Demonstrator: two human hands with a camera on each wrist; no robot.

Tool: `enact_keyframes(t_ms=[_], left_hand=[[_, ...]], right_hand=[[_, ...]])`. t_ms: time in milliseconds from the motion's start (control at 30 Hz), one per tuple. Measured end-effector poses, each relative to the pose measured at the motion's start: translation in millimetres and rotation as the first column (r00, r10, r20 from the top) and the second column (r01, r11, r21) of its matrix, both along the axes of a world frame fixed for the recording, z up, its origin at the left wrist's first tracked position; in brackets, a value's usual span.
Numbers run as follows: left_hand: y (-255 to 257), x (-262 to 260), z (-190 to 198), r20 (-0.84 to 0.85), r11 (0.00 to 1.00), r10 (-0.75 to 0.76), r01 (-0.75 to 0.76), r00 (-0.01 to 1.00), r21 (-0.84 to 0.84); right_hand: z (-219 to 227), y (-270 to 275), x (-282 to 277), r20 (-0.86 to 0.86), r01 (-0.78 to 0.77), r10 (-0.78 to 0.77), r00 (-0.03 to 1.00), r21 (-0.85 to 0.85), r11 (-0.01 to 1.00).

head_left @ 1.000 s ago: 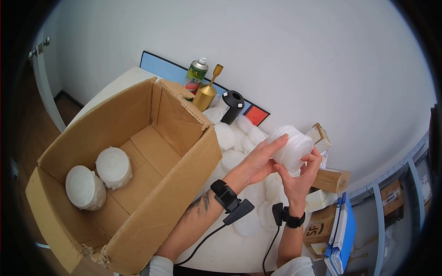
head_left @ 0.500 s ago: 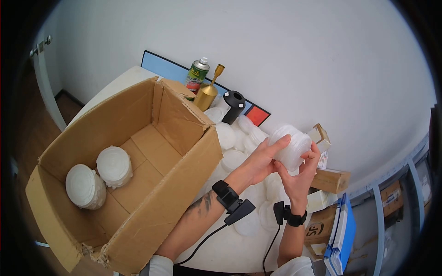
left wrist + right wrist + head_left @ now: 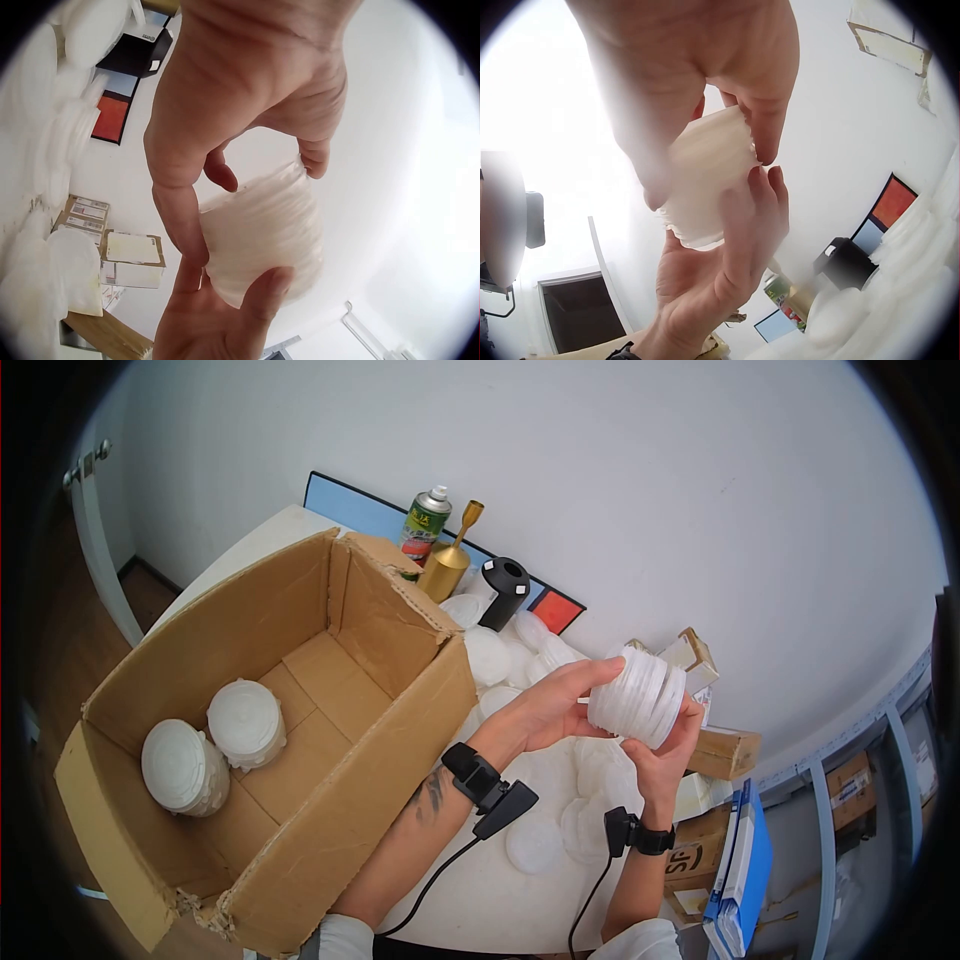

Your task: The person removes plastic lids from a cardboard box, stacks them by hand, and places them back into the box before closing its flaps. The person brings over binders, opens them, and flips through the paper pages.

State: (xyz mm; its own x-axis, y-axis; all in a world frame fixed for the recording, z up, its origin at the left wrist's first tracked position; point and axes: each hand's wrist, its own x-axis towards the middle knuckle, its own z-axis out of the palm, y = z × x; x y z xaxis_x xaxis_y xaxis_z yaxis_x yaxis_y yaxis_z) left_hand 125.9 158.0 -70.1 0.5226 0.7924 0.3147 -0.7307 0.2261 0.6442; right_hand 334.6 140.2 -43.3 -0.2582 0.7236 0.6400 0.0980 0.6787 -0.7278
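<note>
Both hands hold a stack of round, translucent white plastic lids (image 3: 640,700) above the table, tipped on its side so the layered rims show. My left hand (image 3: 555,708) grips its left end, thumb on top; in the left wrist view its fingers spread around the stack (image 3: 262,232). My right hand (image 3: 672,752) grips the right end from below, its thumb along the near side. In the right wrist view the fingers of both hands surround the stack (image 3: 709,176). Loose lids (image 3: 535,845) lie heaped on the table beneath the hands.
An open cardboard box (image 3: 390,790) stands at left, holding two stacks of white lids (image 3: 246,722). Behind the heap are a spray can (image 3: 425,520), a gold candle holder (image 3: 447,565) and a black cylinder (image 3: 507,592). Small cartons (image 3: 725,752) and a blue binder (image 3: 742,870) sit at right.
The lid stack has turned in the hands, its rims now facing the head camera, and has shifted slightly down and right. My left forearm has moved a little left. The box stays put.
</note>
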Motion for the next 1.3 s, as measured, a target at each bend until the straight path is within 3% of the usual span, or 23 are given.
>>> enact_keyframes(t_ms=[167,300,533,633,733,867,1033,1067,1100,1133,1200,1300], left_hand=[[3,6,-3,0.051,1.000,0.006,-0.007,0.999,0.022],[-1,0,-1,-0.043,1.000,0.021,-0.020,0.999,0.023],[-4,6,-2,0.037,0.999,0.038,-0.038,0.999,-0.009],[0,11,-7,-0.010,0.999,0.035,-0.034,0.999,0.033],[1,12,-8,0.016,1.000,0.015,-0.015,1.000,0.014],[-1,11,-5,0.064,1.000,-0.012,0.013,0.998,-0.014],[-1,14,-7,-0.005,0.997,0.074,-0.074,0.997,-0.013],[-4,14,-5,-0.005,0.997,0.075,-0.075,0.997,-0.013],[-7,15,-2,0.103,1.000,-0.017,0.018,0.994,-0.011],[-9,16,0,0.211,0.994,-0.107,0.109,0.972,0.001],[-12,19,2,0.243,0.994,-0.102,0.109,0.965,-0.016],[-16,17,8,0.307,0.993,-0.098,0.114,0.947,-0.033]], right_hand=[[0,-2,4,0.091,-0.013,0.009,0.996,0.049,0.999],[7,-7,4,0.160,0.022,-0.025,0.987,0.018,1.000],[0,-6,-2,0.167,-0.002,-0.003,0.986,0.027,1.000],[-2,-6,-1,0.159,0.011,-0.019,0.987,0.054,0.998],[1,-8,-6,0.040,0.023,-0.023,0.999,-0.013,1.000],[0,-5,-6,0.188,0.003,-0.016,0.982,0.070,0.998],[-3,1,-4,0.295,0.045,-0.076,0.952,0.109,0.993],[-6,2,-4,0.323,0.090,-0.157,0.933,0.212,0.973],[-9,4,-4,0.342,0.128,-0.238,0.909,0.315,0.940],[-12,6,-7,0.343,0.123,-0.234,0.910,0.315,0.941],[-15,11,-14,0.192,0.135,-0.211,0.958,0.349,0.928],[-12,12,-19,0.153,0.077,-0.136,0.979,0.344,0.936]])
